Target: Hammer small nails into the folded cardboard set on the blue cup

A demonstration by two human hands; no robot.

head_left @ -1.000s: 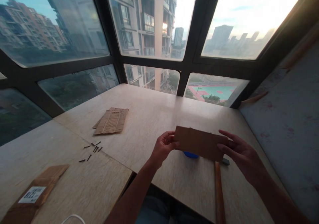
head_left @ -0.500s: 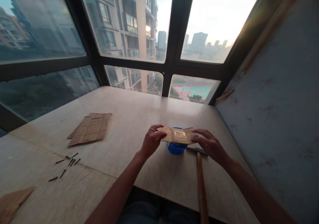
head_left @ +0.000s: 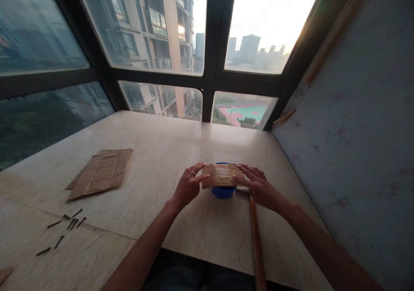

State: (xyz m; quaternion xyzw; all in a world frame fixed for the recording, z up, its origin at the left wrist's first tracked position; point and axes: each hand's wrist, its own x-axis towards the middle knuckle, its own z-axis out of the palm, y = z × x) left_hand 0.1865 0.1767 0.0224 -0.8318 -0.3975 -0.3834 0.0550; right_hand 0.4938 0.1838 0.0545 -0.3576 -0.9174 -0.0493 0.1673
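Observation:
A small piece of corrugated cardboard (head_left: 221,175) is held over a blue container (head_left: 224,192), hiding most of its top. My left hand (head_left: 189,185) pinches the cardboard's left end between thumb and fingers; a ring shows on one finger. At the opposite end, my right hand (head_left: 255,185) grips the cardboard, its fingers lying over the edge. The cardboard looks bent, with its ends lower than its middle. Just right of the container lies a hammer (head_left: 256,239), its wooden handle pointing towards me and its head partly covered by my right hand.
Stacked cardboard pieces (head_left: 101,174) lie on the left of the pale tabletop (head_left: 155,144). Several dark nails (head_left: 71,224) are scattered nearer me. A cardboard corner (head_left: 5,273) shows at lower left. Windows (head_left: 161,99) border the back, a papered wall (head_left: 336,153) the right.
The cardboard's ends have bent downward, and my right hand has moved inward over it. The whole view has shifted, so the table things appear further left.

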